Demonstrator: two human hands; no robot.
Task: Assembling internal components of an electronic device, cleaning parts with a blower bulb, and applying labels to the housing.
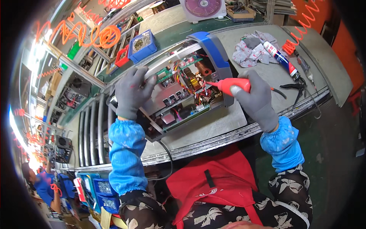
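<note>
An electrical machine [173, 100] with its side uncovered lies before me on the bench, showing circuit boards, coloured wires and a copper-coloured coil. Its blue and grey end panel [211, 47] is on the right. My left hand [132, 91], in a grey glove, grips the machine's frame at the left end with curled fingers. In my gloved right hand [259, 101] is a red squeeze bottle [231, 86], tilted so that its narrow nozzle points left into the wiring near the coil. Whether the tip touches anything is too small to tell.
Right of the machine lie a crumpled cloth [253, 49], a glue tube [281, 59] and black-handled pliers [295, 89]. Behind stand a blue bin [143, 47] of small parts and a purple fan [203, 8]. Metal rollers [91, 131] run at left; another person [45, 187] is beyond.
</note>
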